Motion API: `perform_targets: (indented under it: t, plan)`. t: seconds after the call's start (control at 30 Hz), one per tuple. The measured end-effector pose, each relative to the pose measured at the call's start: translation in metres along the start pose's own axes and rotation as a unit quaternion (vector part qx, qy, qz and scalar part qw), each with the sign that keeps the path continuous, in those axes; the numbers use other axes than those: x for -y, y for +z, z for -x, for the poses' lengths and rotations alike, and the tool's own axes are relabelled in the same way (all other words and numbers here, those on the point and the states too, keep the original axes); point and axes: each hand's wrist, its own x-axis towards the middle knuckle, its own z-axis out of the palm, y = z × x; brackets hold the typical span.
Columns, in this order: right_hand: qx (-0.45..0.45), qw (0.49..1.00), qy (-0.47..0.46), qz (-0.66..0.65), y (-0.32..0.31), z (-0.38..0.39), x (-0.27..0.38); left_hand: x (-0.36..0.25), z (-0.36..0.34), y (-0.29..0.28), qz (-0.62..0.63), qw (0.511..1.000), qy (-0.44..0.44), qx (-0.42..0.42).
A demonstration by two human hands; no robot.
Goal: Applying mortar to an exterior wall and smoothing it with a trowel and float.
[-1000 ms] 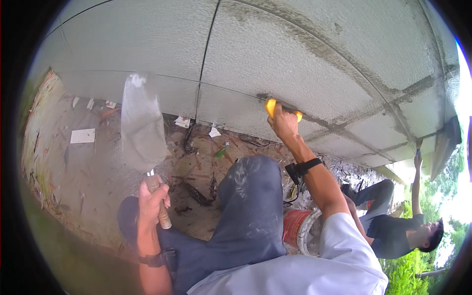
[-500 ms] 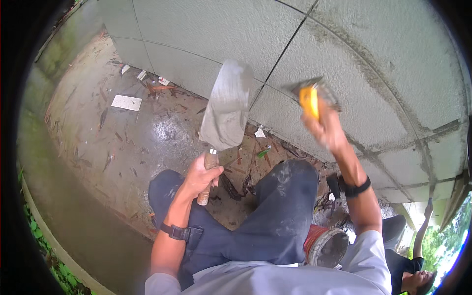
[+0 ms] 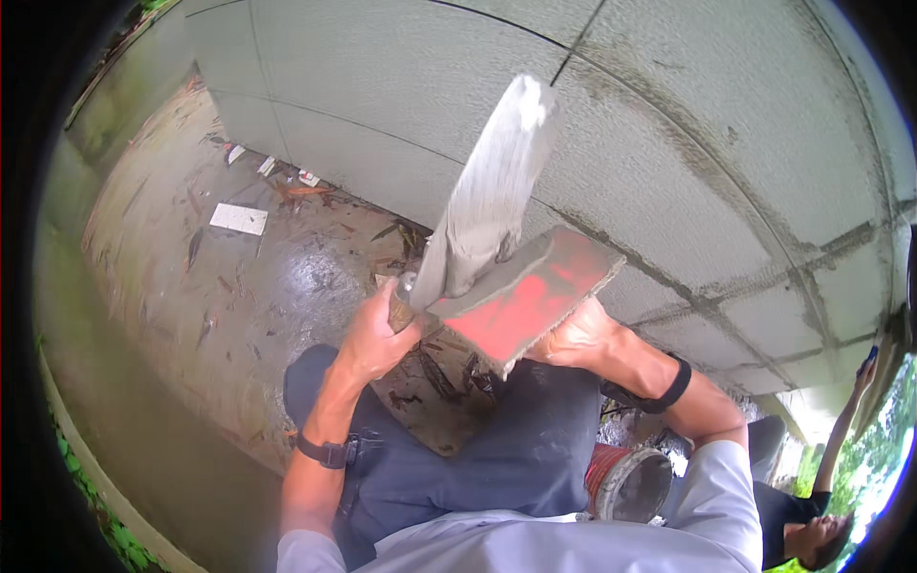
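Head view, and both my hands are up close, working together! At eight o'clock from the middle, my left hand (image 3: 371, 336) is closed round the handle of a trowel (image 3: 516, 143), its long blade pointing to one o'clock and coated in grey paste (image 3: 468, 253). At four o'clock, my right hand (image 3: 578, 336) grips a red-faced float (image 3: 535, 296) from behind, fingers mostly hidden by it. What a meeting: the float sits tilted, red side towards me, its upper-left edge against the paste at the handle end of the blade, more grey smeared along its own top! Dark straps ring both my wrists.

Just below, towards six o'clock, come my dark trousers (image 3: 478, 463), knees bent, and my pale shirt (image 3: 535, 549). Near five o'clock, beside my leg, there's a red bucket (image 3: 602, 468) with a grey-caked rim.

Further out, wet brown ground (image 3: 258, 315) spreads across eight to ten o'clock, strewn with dead leaves, a white rectangular piece (image 3: 239, 219) lying flat between nine and ten. Beyond that stands the wall (image 3: 344, 81) of grey slabs, sweeping from eleven round to three, its joints dark at twelve to one and smeared grey towards three. And out at four o'clock, a co-worker (image 3: 788, 520) in dark clothing, one arm raised to the wall!
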Motion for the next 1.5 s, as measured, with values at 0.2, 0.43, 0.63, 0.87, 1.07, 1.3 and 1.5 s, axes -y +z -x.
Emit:
perform_targets:
  t: [0.2,0.43,0.63,0.87,1.07,1.3,1.5]
  plan:
    - [0.042,0.936,0.162,-0.308,-0.036,0.005,0.011,-0.033,-0.005,-0.026,-0.067,0.997,0.011,0.021]
    - [0.057,0.892,0.193,-0.405,-0.055,0.006,0.014,-0.041,0.005,-0.054,-0.147,0.981,0.125,0.0]
    - [-0.048,0.88,0.202,-0.427,-0.066,-0.002,-0.017,-0.055,-0.004,-0.104,-0.202,0.956,0.208,-0.036]
    - [-0.123,0.951,0.247,-0.142,-0.098,-0.03,-0.085,-0.039,-0.004,-0.163,-0.28,0.952,0.108,-0.058]
    - [-0.125,0.875,0.427,-0.189,-0.024,0.008,-0.069,0.019,-0.005,-0.124,0.003,0.974,-0.142,-0.176]
    - [0.081,0.919,0.387,-0.009,0.17,0.071,0.018,0.082,0.01,-0.073,0.316,0.883,-0.253,-0.238]
    - [0.199,0.803,0.538,-0.164,0.201,0.045,-0.009,0.108,0.008,-0.066,0.4,0.824,-0.295,-0.271]
